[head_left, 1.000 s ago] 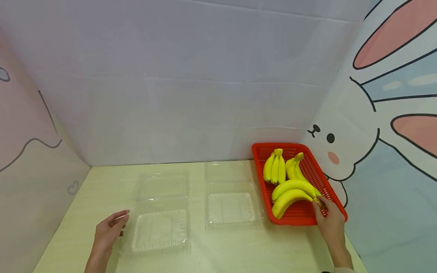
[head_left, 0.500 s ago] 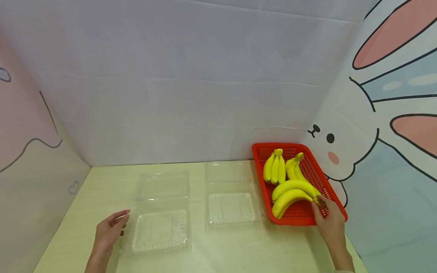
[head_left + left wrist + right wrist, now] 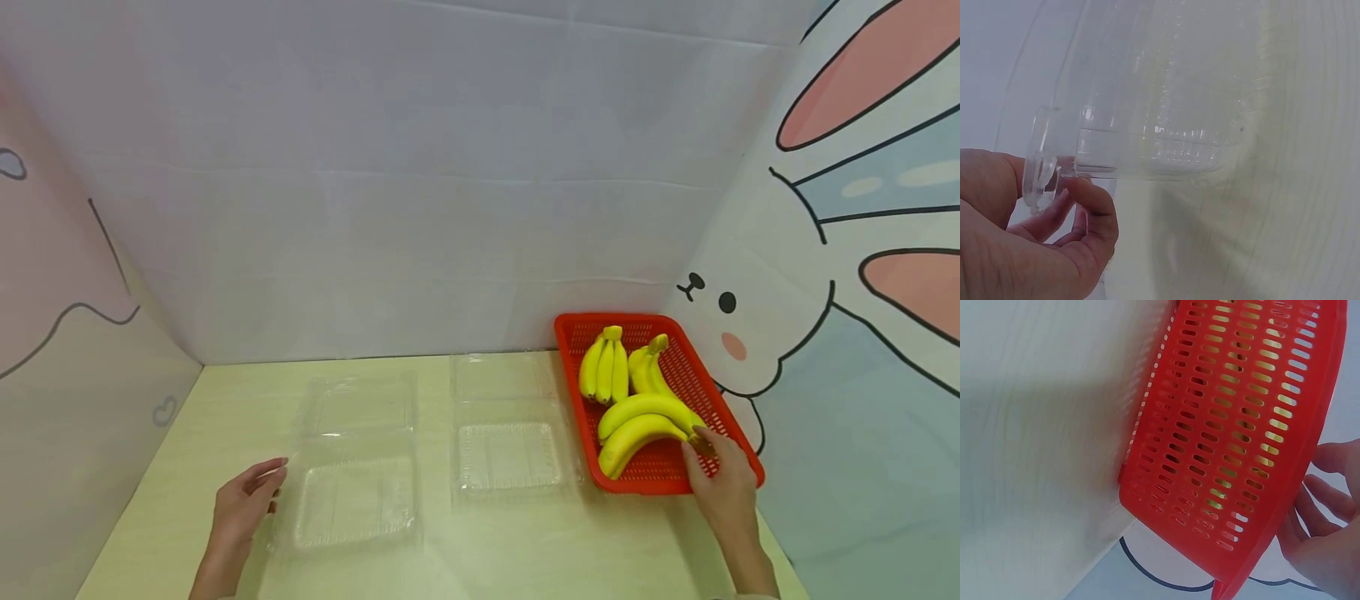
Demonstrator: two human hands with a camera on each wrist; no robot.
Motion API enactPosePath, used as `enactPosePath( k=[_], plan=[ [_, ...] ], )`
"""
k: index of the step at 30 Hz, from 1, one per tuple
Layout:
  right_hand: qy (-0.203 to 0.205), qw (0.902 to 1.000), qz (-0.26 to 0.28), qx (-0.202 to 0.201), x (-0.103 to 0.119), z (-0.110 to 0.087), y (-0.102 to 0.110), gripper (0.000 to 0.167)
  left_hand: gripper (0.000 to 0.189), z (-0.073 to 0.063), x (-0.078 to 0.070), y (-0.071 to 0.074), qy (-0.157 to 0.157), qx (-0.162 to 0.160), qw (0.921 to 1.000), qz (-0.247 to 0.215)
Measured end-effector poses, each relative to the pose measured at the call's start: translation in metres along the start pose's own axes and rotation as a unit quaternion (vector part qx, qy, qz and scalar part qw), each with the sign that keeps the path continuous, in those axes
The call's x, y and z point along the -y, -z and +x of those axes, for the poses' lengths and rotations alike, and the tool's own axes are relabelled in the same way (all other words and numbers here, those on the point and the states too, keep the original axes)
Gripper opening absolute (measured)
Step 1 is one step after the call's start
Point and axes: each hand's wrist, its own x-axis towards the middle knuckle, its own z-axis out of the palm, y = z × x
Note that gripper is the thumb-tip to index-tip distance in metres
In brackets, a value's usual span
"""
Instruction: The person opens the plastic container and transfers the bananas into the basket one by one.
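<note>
My right hand (image 3: pixel 726 487) pinches the stem of a bunch of bananas (image 3: pixel 637 437) at the near end of the red plastic basket (image 3: pixel 566 392). In the right wrist view, the basket's slotted wall (image 3: pixel 1222 425) hides the fruit and the fingertips. Two more banana bunches lie at the back of the basket, one with its stem up at the left (image 3: pixel 604 367) and another beside it (image 3: pixel 649 371). At the left, my left hand (image 3: pixel 243 500) pinches the edge of a clear plastic clamshell box (image 3: pixel 1166 134) between thumb and fingers. That box lies with its lid (image 3: pixel 360 406) folded back.
A second clear clamshell box (image 3: pixel 508 456), also with its lid laid back, sits between the first box and the basket. All stand on a pale wooden table (image 3: pixel 480 550). A white cloth wall (image 3: pixel 420 275) closes the back, and a rabbit-printed wall (image 3: pixel 847 450) borders the right.
Both hands keep their holds with barely any motion. The left hand and the near end of its box have shifted very slightly right and up in the view. The bananas stay put.
</note>
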Motion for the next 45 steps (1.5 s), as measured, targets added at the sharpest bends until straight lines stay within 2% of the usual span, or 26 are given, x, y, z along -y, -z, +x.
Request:
enactPosePath(
  k=[6, 19, 27, 34, 41, 45],
  plan=[
    [0.012, 0.9998, 0.011, -0.007, 0.005, 0.002, -0.002, 0.033, 0.039, 0.002, -0.003, -0.003, -0.005, -0.007, 1.0000, 0.004],
    [-0.012, 0.9994, 0.016, 0.030, 0.017, 0.005, -0.007, 0.031, 0.036, 0.010, -0.008, -0.009, -0.020, -0.008, 0.9996, 0.017],
    [-0.016, 0.9982, 0.041, 0.041, 0.023, 0.008, -0.013, 0.030, 0.034, 0.016, -0.008, -0.014, -0.030, -0.011, 0.9990, 0.032],
    [0.001, 0.9977, 0.055, 0.039, 0.024, 0.013, -0.019, 0.030, 0.037, 0.018, -0.011, -0.017, -0.045, 0.011, 0.9972, 0.058],
    [-0.001, 0.9971, 0.043, 0.063, 0.032, 0.016, -0.021, 0.033, 0.037, 0.023, -0.015, -0.020, -0.059, 0.024, 0.9965, 0.055],
    [-0.003, 0.9966, 0.038, 0.073, 0.034, 0.018, -0.023, 0.033, 0.037, 0.025, -0.018, -0.022, -0.056, 0.027, 0.9968, 0.051]
  ],
)
